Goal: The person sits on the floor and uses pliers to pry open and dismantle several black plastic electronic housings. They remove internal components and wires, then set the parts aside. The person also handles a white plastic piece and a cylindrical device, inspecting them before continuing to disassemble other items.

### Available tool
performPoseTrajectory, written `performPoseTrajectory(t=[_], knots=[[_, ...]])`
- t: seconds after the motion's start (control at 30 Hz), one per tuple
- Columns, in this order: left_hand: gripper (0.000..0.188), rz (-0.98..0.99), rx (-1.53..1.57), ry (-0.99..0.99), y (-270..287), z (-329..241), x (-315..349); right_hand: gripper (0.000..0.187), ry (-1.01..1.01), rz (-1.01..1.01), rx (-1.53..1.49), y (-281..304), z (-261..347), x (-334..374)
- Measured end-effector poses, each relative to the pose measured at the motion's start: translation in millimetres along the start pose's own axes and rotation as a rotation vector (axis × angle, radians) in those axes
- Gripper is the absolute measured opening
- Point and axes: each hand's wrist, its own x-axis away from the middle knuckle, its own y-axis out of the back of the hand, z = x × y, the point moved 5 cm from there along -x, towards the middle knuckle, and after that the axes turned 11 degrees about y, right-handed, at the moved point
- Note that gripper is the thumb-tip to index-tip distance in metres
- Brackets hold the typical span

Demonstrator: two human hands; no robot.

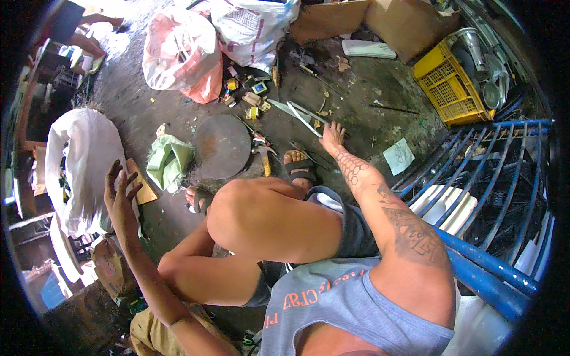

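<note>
My right hand [333, 136] reaches out to the front right, its fingers closed round the near end of a pale, narrow V-shaped piece [304, 119] made of long thin strips. The far end of that piece lies low over the floor, near several small yellow and black parts [253, 112]. My left hand [122, 188] is raised at the left, fingers spread and holding nothing, in front of a white sack [83, 160]. Between my feet and the small parts lie a round flat plate [222, 146], a hammer [265, 161] and a red-handled tool [259, 138].
A pink-and-white sack [181, 56] and a white sack [252, 29] stand ahead. At the right are a yellow crate [451, 86] of metal ware and a blue metal grille [475, 178]. A green sack [169, 159] lies left of the plate. Another person's limbs [89, 41] show far left.
</note>
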Motion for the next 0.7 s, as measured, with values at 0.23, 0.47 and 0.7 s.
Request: performPoseTrajectory(t=[0.23, 0.47, 0.7], knots=[[0.043, 0.059, -0.043, 0.018, -7.9, -0.3, -4.2, 0.101, 0.122, -0.098, -0.473, 6.0, -6.6, -7.2], [0.039, 0.054, -0.005, 0.022, -15.5, 3.1, -7.3, 0.088, 0.015, 0.053, -0.002, 6.0, -4.5, 4.7], [0.038, 0.034, 0.038, 0.036, -0.4, 3.6, -6.5, 0.055, 0.176, -0.062, -0.757, 68.9, 61.6, 10.5]])
